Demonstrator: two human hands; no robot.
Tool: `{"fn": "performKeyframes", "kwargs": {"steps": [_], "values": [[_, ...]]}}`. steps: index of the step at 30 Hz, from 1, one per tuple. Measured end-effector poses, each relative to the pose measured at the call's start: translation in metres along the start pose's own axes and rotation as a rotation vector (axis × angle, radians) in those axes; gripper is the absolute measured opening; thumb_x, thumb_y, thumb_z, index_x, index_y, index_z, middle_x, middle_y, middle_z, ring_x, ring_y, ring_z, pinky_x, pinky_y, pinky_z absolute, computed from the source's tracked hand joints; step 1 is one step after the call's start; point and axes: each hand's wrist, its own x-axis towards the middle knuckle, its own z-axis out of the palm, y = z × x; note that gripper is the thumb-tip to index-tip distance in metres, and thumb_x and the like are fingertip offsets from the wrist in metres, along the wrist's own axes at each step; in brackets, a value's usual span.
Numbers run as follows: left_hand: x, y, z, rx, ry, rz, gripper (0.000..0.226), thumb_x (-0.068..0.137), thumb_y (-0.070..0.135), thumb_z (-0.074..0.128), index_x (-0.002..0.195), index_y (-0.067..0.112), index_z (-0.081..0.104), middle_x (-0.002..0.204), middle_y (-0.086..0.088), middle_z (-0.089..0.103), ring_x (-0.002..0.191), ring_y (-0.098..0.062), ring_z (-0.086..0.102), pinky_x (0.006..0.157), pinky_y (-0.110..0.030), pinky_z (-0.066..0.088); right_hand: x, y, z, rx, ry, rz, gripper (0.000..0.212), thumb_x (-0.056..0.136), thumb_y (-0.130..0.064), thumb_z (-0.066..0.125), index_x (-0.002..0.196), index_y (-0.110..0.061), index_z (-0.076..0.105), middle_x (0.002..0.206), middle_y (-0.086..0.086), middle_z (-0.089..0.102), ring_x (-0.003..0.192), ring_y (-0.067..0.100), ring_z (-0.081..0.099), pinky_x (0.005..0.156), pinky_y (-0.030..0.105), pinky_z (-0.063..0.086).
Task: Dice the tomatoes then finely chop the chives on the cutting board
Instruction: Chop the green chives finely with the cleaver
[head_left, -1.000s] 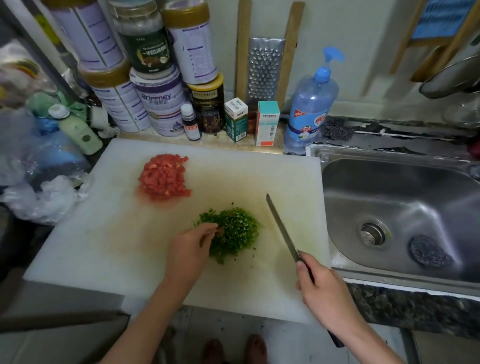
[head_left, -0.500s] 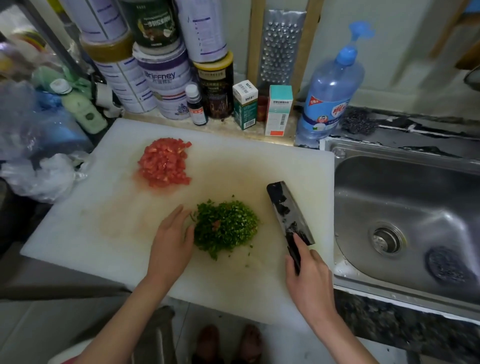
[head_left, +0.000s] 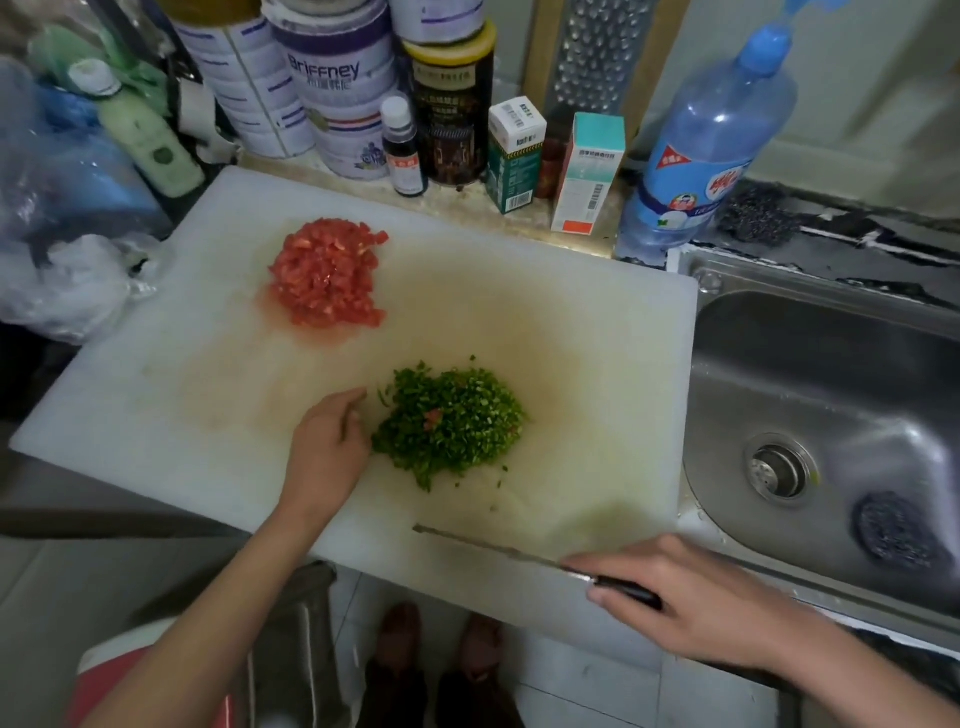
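Green chopped chives (head_left: 451, 423) sit in one loose mound on the cutting board (head_left: 156, 395), right of its middle and a little toward its near edge; the diced tomatoes (head_left: 326, 274) lie in their own heap toward the board's far-left part, well apart from the green; your left hand (head_left: 324, 447) rests on the board at the mound's left flank, its fingers (head_left: 348, 405) pressed together and gently curved, touching or just beside the outermost bits, so the chives lie directly to the right of those fingers; your right hand (head_left: 691, 597) hangs off the board's near-right corner, fingers and thumb wrapped round the black handle of the knife (head_left: 493, 545); the knife's long axis runs nearly along the board's near edge, tip pointing to your left and slightly toward the far edge, the blade showing as a thin line; whether it rests on the board or hovers just above, I cannot tell; the mound itself has no strong long axis; the left hand is plainly the nearer to it, while the blade lies between the mound and the board's near edge; both piles look finished or nearly so, and should you want another pass, the blade would have to swing toward the far edge to meet the chives, left fingers tucked clear.
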Motion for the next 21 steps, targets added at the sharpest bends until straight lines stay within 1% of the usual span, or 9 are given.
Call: {"fn": "performKeyframes", "kwargs": {"steps": [4,5,7,8,9,12,15,18,21], "values": [[-0.004,-0.001,0.002,-0.049,-0.007,0.011,0.035,0.100,-0.002,0.043,0.131,0.002,0.059,0.131,-0.010,0.060,0.122,-0.024,0.053,0.101,-0.023,0.035,0.030,0.016,-0.025,-0.020,-0.059,-0.123,0.037,0.098,-0.050,0.031,0.128,-0.038,0.049,0.087,-0.012,0.066,0.071,0.004,0.057,0.065,0.022,0.046],[-0.004,-0.001,0.004,-0.066,-0.011,0.015,0.035,0.100,-0.003,0.043,0.131,0.003,0.059,0.129,-0.008,0.060,0.119,-0.021,0.053,0.100,-0.020,0.036,0.039,0.021,-0.030,-0.039,-0.081,-0.150,0.037,0.099,-0.050,0.028,0.126,-0.036,0.049,0.086,-0.011,0.065,0.070,0.006,0.057,0.064,0.025,0.047],[-0.005,0.002,0.005,-0.149,-0.032,0.001,0.035,0.100,-0.005,0.041,0.129,0.004,0.060,0.123,-0.001,0.061,0.114,-0.013,0.055,0.094,-0.006,0.038,0.054,0.029,-0.038,-0.080,-0.101,-0.200,0.038,0.099,-0.050,0.025,0.121,-0.033,0.051,0.083,-0.008,0.064,0.066,0.008,0.056,0.062,0.030,0.047],[-0.005,0.003,0.005,-0.190,-0.045,-0.011,0.036,0.100,-0.006,0.040,0.127,0.004,0.061,0.120,0.001,0.061,0.113,-0.011,0.056,0.092,-0.001,0.037,0.061,0.033,-0.041,-0.103,-0.108,-0.225,0.038,0.100,-0.050,0.025,0.119,-0.032,0.053,0.080,-0.008,0.064,0.064,0.009,0.055,0.060,0.031,0.047],[-0.005,0.003,0.006,-0.219,-0.053,-0.018,0.036,0.100,-0.007,0.039,0.126,0.005,0.062,0.119,0.001,0.062,0.112,-0.011,0.058,0.091,0.001,0.038,0.067,0.036,-0.042,-0.120,-0.116,-0.246,0.038,0.100,-0.049,0.025,0.116,-0.031,0.054,0.077,-0.008,0.062,0.061,0.009,0.053,0.058,0.031,0.046],[-0.005,0.004,0.004,-0.316,-0.058,-0.035,0.035,0.101,-0.006,0.038,0.121,0.008,0.064,0.116,-0.003,0.067,0.106,-0.009,0.063,0.091,-0.005,0.043,0.082,0.042,-0.045,-0.167,-0.114,-0.284,0.041,0.100,-0.048,0.024,0.109,-0.027,0.058,0.072,-0.008,0.059,0.056,0.009,0.050,0.056,0.030,0.044],[-0.006,0.003,-0.003,-0.363,-0.021,-0.031,0.033,0.101,-0.004,0.040,0.116,0.013,0.064,0.106,0.006,0.068,0.099,0.003,0.064,0.091,-0.009,0.046,0.089,0.046,-0.050,-0.253,-0.071,-0.301,0.041,0.102,-0.047,0.023,0.107,-0.026,0.058,0.071,-0.007,0.058,0.054,0.012,0.049,0.053,0.032,0.045],[-0.006,-0.002,-0.012,-0.362,0.013,-0.018,0.032,0.100,-0.003,0.044,0.112,0.018,0.065,0.104,0.009,0.069,0.103,-0.002,0.065,0.096,-0.016,0.048,0.085,0.041,-0.055,-0.391,-0.027,-0.336,0.039,0.103,-0.043,0.025,0.107,-0.022,0.057,0.067,-0.003,0.053,0.049,0.019,0.048,0.047,0.035,0.045],[-0.005,-0.005,-0.020,-0.362,0.086,-0.043,0.030,0.100,0.000,0.047,0.108,0.022,0.066,0.102,0.008,0.070,0.101,-0.005,0.065,0.096,-0.021,0.049,0.072,0.021,-0.045,-0.399,0.041,-0.351,0.036,0.103,-0.039,0.029,0.106,-0.019,0.059,0.064,-0.003,0.051,0.045,0.020,0.046,0.040,0.033,0.044]]}}
